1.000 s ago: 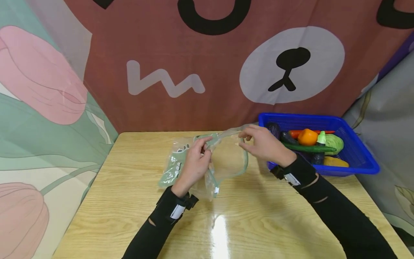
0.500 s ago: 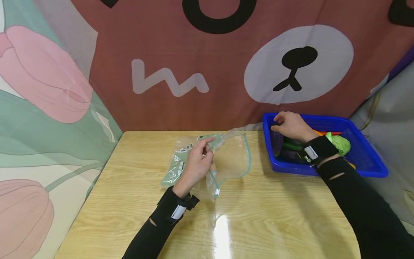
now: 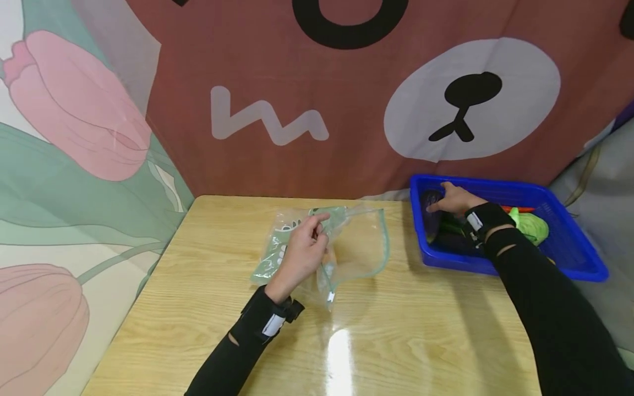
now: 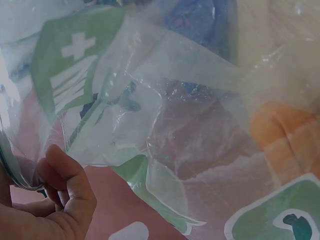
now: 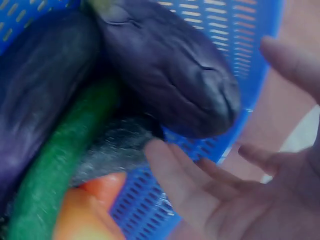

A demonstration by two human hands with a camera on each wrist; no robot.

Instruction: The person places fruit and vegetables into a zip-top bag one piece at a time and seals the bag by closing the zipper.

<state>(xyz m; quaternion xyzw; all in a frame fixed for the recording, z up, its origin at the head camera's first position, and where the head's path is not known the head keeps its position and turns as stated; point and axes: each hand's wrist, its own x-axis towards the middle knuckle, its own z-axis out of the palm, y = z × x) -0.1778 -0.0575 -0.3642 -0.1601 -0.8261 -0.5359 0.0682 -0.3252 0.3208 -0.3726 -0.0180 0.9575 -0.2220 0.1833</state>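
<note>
A clear zip bag (image 3: 364, 242) with green printing and a green-edged mouth lies on the table, its mouth spread toward the right. My left hand (image 3: 302, 254) pinches the bag's edge between thumb and fingers, also visible in the left wrist view. Over the left end of the blue basket (image 3: 577, 239) is my right hand (image 3: 457, 200), thumb and fingers spread around an eggplant (image 3: 431, 217). The right wrist view puts that eggplant (image 5: 170, 70) between the spread digits, with a gap from the thumb and no grip on it.
In the basket are a second eggplant (image 5: 40, 75), a cucumber (image 5: 60, 160), a dark rough-skinned vegetable (image 5: 120, 147), an orange round item (image 5: 85, 217) and a light green cabbage (image 3: 532, 226). A printed curtain (image 3: 277, 165) hangs behind the wooden table (image 3: 208, 313).
My right hand has left the bag's mouth and travelled right, then down into the basket beside the eggplant. My left hand keeps holding the bag. The head view has shifted slightly.
</note>
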